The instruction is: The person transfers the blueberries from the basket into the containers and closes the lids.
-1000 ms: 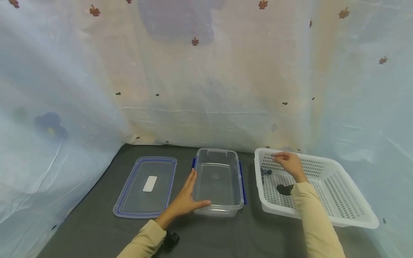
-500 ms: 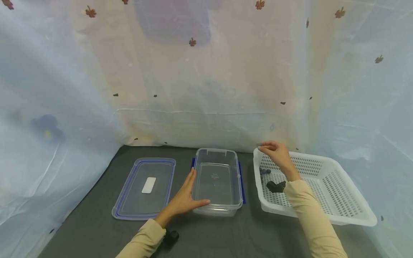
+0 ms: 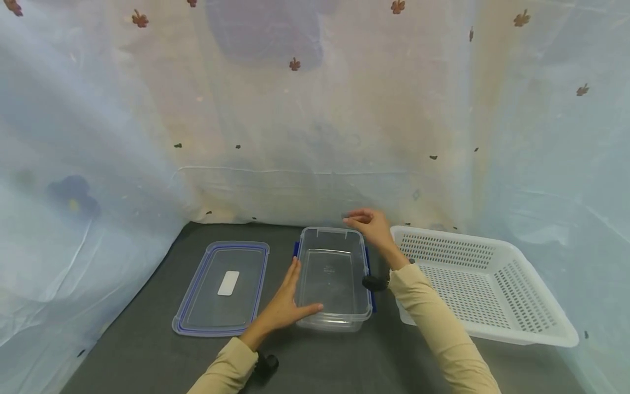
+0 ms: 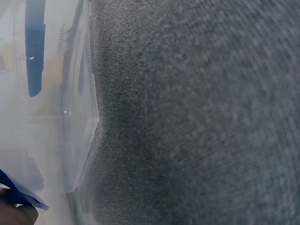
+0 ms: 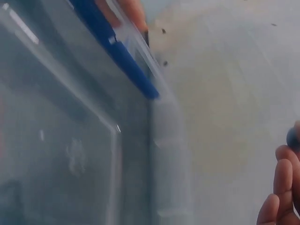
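A clear plastic food container (image 3: 331, 273) with blue side clips lies open in the middle of the table. My left hand (image 3: 281, 306) rests along its left side, fingers straight and thumb at the near rim. My right hand (image 3: 371, 225) is raised above the container's far right corner. Its thumb and fingertips pinch a small round blueberry (image 5: 293, 137), seen at the right edge of the right wrist view. The white perforated basket (image 3: 517, 251) stands to the right. One dark berry (image 3: 411, 261) shows at its left end, partly hidden by my right forearm.
A clear lid (image 3: 206, 306) with a blue seal and a white label (image 3: 228, 283) lies flat to the left of the container. A dark grey cloth (image 3: 325, 361) covers the table. Patterned plastic sheeting (image 3: 315, 137) hangs close behind and at both sides.
My right hand has lifted out of the basket and moved left to above the container, carrying the blueberry. The left hand stays at the container's side.
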The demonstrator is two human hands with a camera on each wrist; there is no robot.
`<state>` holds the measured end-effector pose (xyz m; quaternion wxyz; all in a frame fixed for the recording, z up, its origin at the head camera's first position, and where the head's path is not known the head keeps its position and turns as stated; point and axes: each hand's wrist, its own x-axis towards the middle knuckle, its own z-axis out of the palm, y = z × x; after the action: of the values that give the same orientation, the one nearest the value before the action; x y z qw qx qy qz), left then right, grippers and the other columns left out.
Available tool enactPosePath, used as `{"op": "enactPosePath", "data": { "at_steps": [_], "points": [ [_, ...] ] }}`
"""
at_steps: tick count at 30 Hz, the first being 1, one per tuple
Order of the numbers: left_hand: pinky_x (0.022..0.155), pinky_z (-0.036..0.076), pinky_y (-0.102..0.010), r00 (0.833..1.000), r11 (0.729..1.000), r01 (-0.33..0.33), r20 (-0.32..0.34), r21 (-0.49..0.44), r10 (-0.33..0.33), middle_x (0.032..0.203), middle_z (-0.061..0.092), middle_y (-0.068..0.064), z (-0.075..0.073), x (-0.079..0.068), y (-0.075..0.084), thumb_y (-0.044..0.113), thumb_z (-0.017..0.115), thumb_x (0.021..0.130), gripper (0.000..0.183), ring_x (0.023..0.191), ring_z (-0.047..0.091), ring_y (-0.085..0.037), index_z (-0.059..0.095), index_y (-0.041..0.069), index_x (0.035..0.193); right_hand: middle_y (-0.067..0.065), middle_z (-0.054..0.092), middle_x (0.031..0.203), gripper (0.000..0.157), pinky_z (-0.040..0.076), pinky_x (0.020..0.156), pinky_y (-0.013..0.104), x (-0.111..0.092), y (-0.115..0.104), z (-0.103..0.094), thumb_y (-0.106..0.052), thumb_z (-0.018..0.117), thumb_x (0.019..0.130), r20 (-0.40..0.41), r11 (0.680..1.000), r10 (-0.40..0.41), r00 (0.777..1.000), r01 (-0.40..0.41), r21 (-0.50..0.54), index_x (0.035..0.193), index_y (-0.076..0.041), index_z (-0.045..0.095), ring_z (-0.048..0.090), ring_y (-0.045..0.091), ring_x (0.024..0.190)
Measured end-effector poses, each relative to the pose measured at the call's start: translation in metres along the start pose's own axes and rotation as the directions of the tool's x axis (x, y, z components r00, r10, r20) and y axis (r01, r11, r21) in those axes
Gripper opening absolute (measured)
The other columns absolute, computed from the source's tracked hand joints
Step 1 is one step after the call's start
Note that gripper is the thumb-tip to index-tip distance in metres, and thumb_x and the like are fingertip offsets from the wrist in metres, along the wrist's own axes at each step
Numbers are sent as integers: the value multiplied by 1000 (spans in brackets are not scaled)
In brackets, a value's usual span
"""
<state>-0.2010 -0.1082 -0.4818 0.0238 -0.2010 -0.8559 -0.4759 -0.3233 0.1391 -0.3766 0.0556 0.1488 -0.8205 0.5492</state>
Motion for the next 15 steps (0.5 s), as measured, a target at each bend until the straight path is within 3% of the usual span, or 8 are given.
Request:
{"op": "enactPosePath", "data": {
  "at_steps": [4, 8, 15],
  "points": [
    [106, 19, -65, 1000, 1000, -9, -5, -14, 9, 160, -5, -18, 1, 0, -2, 42, 80, 78, 116, 143, 5, -41, 2, 1, 154, 13, 71, 100, 32, 51, 70, 36, 10, 7, 31, -21, 75, 87, -29, 1000, 30, 999, -30, 9, 112, -1, 70, 65, 25, 89],
    [107, 19, -64, 1000, 1000, -22, 0, -20, 22, 160, -6, -18, 2, 1, -6, 40, 80, 79, 116, 143, 4, -41, 1, 1, 154, 14, 72, 97, 29, 52, 79, 39, 16, 20, 57, -17, 77, 84, -77, 995, 97, 992, -94, 40, 106, 0, 71, 67, 28, 93],
    [107, 19, -63, 999, 999, -31, -15, -39, 30, 160, -5, -17, 4, 1, -6, 41, 79, 79, 115, 143, 4, -40, 1, 3, 155, 15, 72, 92, 26, 55, 77, 40, 15, 43, 91, -12, 79, 81, -58, 987, 154, 986, -157, -48, 100, 4, 72, 68, 30, 87]
  ]
}}
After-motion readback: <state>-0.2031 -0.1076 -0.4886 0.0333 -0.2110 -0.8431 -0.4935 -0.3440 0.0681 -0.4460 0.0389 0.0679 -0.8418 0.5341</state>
